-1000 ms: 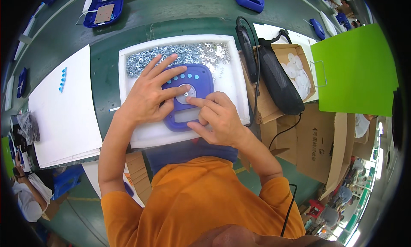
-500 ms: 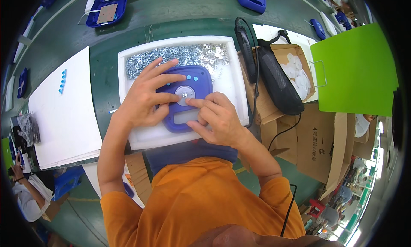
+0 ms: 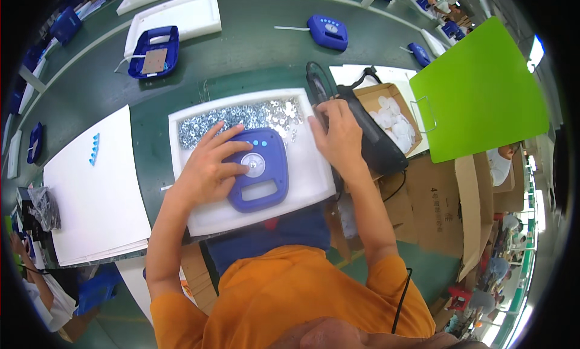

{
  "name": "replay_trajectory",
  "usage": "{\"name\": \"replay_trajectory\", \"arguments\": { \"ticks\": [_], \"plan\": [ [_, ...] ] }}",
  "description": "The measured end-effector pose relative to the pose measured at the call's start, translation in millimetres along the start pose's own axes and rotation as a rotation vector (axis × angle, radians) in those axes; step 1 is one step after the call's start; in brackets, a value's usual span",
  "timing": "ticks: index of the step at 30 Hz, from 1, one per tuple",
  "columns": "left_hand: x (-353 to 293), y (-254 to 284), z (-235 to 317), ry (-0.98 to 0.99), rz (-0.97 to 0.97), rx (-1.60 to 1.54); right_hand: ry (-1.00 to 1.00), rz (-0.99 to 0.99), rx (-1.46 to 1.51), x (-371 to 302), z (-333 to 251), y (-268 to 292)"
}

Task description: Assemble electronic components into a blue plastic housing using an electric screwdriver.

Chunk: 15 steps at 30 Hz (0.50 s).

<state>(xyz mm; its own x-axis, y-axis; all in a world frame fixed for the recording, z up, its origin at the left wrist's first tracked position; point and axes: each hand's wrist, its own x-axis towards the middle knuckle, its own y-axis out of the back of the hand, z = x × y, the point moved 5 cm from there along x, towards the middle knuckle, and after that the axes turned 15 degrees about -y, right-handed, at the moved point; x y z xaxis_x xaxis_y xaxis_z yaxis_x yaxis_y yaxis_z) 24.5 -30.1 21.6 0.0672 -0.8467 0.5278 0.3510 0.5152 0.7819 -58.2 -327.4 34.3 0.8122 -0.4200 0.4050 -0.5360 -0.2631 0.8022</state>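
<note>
A blue plastic casing [image 3: 276, 174] with a handle slot, a round clear disc [image 3: 254, 162] and small light-blue buttons lies on a white foam tray [image 3: 305, 186]. My left hand [image 3: 208, 168] rests on its left side with fingers spread; one fingertip touches the disc. A small metal piece, too small to name surely, sits at the disc's middle. To the right of the tray, my right hand [image 3: 339, 134] has its fingers curled around a black electric screwdriver [image 3: 320, 86], whose lower part it hides. Many loose metal nuts [image 3: 226, 117] fill the tray's far end.
A black mesh case [image 3: 382, 146] and a cardboard box of white discs [image 3: 396, 122] stand on the right, beside a green board [image 3: 483, 89]. White sheets [image 3: 96, 192] with blue pieces [image 3: 94, 148] lie left. Further blue casings [image 3: 329, 33] sit at the back.
My right hand has left the disc and moved right and away from me to the black electric screwdriver. The left hand stays on the casing. The whole view has shifted.
</note>
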Motion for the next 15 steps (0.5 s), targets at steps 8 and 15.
{"name": "replay_trajectory", "arguments": {
  "ticks": [8, 15],
  "plan": [
    [-6.4, -8.8, -3.0, -0.026, 0.058, 0.036, -0.075, -0.02, -0.449, 30.9, 42.5, -25.9],
    [-7.4, -11.7, -0.9, -0.046, 0.077, 0.019, -0.265, -0.108, -0.335, 48.0, 69.6, -13.5]
  ]
}}
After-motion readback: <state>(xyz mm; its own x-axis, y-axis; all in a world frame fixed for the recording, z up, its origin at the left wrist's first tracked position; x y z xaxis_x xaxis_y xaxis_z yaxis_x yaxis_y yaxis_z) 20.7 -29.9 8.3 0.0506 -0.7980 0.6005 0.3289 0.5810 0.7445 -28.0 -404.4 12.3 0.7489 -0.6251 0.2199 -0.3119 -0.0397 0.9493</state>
